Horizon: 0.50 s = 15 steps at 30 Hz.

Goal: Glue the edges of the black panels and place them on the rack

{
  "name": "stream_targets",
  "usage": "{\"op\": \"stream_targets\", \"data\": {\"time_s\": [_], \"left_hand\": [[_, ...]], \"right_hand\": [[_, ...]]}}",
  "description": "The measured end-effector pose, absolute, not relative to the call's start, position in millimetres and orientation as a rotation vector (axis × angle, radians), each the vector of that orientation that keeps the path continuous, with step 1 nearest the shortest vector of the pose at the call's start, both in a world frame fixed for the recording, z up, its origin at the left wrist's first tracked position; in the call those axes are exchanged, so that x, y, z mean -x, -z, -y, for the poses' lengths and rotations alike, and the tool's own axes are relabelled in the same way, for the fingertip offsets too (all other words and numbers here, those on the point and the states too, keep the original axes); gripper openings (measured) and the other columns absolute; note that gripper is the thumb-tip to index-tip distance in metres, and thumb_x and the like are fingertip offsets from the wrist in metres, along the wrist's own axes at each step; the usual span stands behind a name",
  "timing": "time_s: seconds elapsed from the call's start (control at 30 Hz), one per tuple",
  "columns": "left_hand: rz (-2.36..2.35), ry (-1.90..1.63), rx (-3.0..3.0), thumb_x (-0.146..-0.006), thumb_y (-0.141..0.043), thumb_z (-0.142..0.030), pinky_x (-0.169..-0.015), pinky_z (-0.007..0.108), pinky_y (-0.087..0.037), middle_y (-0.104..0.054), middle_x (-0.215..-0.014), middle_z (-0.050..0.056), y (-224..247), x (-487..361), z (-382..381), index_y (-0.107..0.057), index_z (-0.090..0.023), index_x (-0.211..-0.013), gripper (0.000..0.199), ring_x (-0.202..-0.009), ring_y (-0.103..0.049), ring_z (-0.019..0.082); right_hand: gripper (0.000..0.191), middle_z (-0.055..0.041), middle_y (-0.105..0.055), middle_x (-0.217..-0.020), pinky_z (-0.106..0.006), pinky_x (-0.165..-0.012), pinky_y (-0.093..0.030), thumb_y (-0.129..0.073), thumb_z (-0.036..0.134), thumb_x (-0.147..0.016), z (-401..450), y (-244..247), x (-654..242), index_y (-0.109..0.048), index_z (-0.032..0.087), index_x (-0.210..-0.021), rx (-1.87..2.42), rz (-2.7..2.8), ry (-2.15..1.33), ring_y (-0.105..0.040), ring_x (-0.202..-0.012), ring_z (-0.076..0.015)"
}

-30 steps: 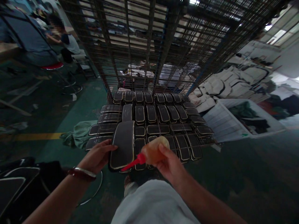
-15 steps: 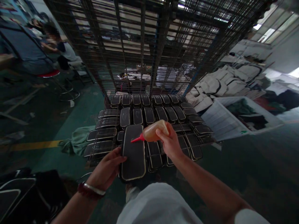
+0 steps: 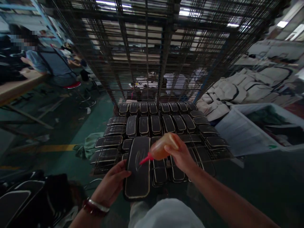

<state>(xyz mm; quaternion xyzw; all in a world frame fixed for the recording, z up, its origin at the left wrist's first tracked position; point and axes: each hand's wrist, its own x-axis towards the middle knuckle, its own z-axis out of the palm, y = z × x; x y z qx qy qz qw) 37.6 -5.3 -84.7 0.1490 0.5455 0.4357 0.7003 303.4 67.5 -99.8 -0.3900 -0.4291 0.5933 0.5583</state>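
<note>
A dark, rounded rectangular panel [image 3: 139,183] with a pale edge line is tilted up in front of me. My left hand [image 3: 115,179] grips its left side, thumb on the face and fingers behind. In my right hand [image 3: 179,153] lies a translucent squeeze bottle [image 3: 163,146] of amber liquid, tipped so that its red nozzle [image 3: 145,159] points down-left at the panel. The tip is at or just above the panel face; contact I cannot tell. Thin shiny curved lines of liquid show on the panel near the tip.
Many similar panels lie in stacked rows on a wire rack [image 3: 114,148] ahead, with tall wire grids [image 3: 147,47] above. A white bin [image 3: 228,126] stands at right by a pile of pale pieces [image 3: 247,85]. Green cloth [image 3: 91,145] lies left; a seated person [image 3: 54,63] is beyond.
The nozzle has moved over the panel, and looped shiny lines now show on its face. The view has shifted, so the rack appears lower and farther right. Both hands keep their hold.
</note>
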Motion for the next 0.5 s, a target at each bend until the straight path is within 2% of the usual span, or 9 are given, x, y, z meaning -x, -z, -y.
{"op": "stream_targets", "data": {"time_s": [0.07,0.13,0.23,0.33,0.43,0.5], "left_hand": [[-1.239,-0.976,-0.319,-0.066,-0.087,-0.004,-0.068,0.036,-0.069,-0.087,-0.093,0.011,95.8,-42.6,5.5,-0.08,-0.017,-0.098,0.035,-0.076,-0.084,0.029],[-1.271,-1.018,-0.285,-0.067,-0.085,-0.003,-0.07,0.037,-0.069,-0.087,-0.093,0.011,110.5,-42.8,3.1,-0.08,-0.017,-0.098,0.034,-0.079,-0.084,0.029],[-1.392,-1.158,-0.152,-0.07,-0.076,0.003,-0.065,0.034,-0.067,-0.085,-0.085,0.009,136.3,-28.1,-12.2,-0.077,-0.017,-0.092,0.03,-0.079,-0.083,0.028],[-1.53,-1.272,-0.025,-0.077,-0.069,0.007,-0.06,0.027,-0.062,-0.079,-0.077,0.005,160.6,6.0,-49.8,-0.072,-0.018,-0.085,0.027,-0.071,-0.078,0.021],[-1.613,-1.298,0.018,-0.095,-0.07,-0.008,-0.07,0.032,-0.064,-0.079,-0.095,0.005,179.6,50.0,-111.1,-0.073,-0.018,-0.104,0.013,-0.082,-0.076,0.02],[-1.647,-1.29,0.027,-0.102,-0.072,-0.027,-0.081,0.04,-0.066,-0.077,-0.118,0.009,190.5,78.1,-160.3,-0.072,-0.019,-0.123,0.023,-0.097,-0.075,0.023]], "right_hand": [[0.045,-0.0059,-0.079,-0.096,-0.031,-0.069,-0.061,-0.099,0.044,-0.077,-66.5,109.6,-307.7,-0.08,0.02,-0.11,0.894,0.788,-1.694,-0.073,-0.082,-0.0239],[0.046,-0.0098,-0.08,-0.097,-0.033,-0.066,-0.065,-0.1,0.044,-0.076,-70.9,121.2,-317.8,-0.079,0.016,-0.105,0.892,0.519,-1.831,-0.077,-0.083,-0.0263],[0.042,-0.012,-0.082,-0.104,-0.028,-0.066,-0.068,-0.102,0.033,-0.074,-82.3,138.6,-341.0,-0.077,0.016,-0.103,0.916,0.201,-1.737,-0.08,-0.09,-0.0259],[0.041,-0.011,-0.083,-0.107,-0.022,-0.054,-0.064,-0.1,0.022,-0.074,-85.4,154.9,-364.6,-0.076,0.018,-0.106,0.999,0.039,-1.631,-0.081,-0.084,-0.024],[0.041,-0.0106,-0.083,-0.102,-0.022,-0.048,-0.062,-0.098,0.017,-0.071,-71.8,169.8,-381.0,-0.075,0.021,-0.105,1.124,-0.089,-1.509,-0.081,-0.077,-0.0244],[0.045,-0.0111,-0.082,-0.099,-0.023,-0.046,-0.061,-0.095,0.015,-0.067,-55.1,178.5,-387.4,-0.076,0.024,-0.106,1.201,-0.199,-1.421,-0.08,-0.072,-0.0247]]}}
